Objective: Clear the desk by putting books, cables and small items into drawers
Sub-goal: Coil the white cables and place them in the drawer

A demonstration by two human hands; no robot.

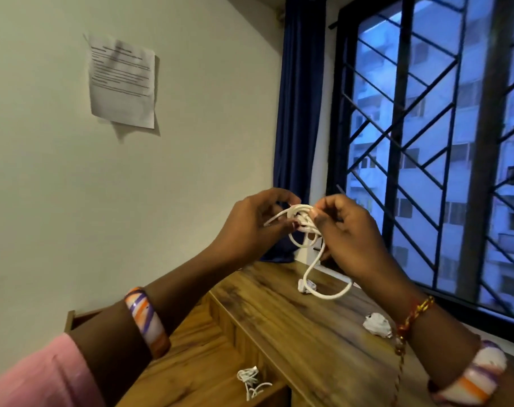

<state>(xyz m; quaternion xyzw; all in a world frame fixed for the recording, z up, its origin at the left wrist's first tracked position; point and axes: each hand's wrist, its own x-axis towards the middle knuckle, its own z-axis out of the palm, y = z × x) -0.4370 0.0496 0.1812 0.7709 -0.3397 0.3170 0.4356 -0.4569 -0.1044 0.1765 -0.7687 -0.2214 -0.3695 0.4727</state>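
Both hands are raised above the wooden desk (302, 324), working a white cable (305, 227) into a coil. My left hand (249, 224) pinches the coil from the left, and my right hand (346, 230) pinches it from the right. A loose loop of the cable (332, 295) hangs down to the desk, with its white plug end (305, 286) near the surface. A second, thinner white cable (251, 381) lies bundled lower down, inside what looks like an open drawer (197, 359).
A crumpled white paper ball (376, 324) lies on the desk near the window. A barred window (426, 148) runs along the right, a blue curtain (299, 113) hangs in the corner, and a printed sheet (122, 83) is stuck to the wall.
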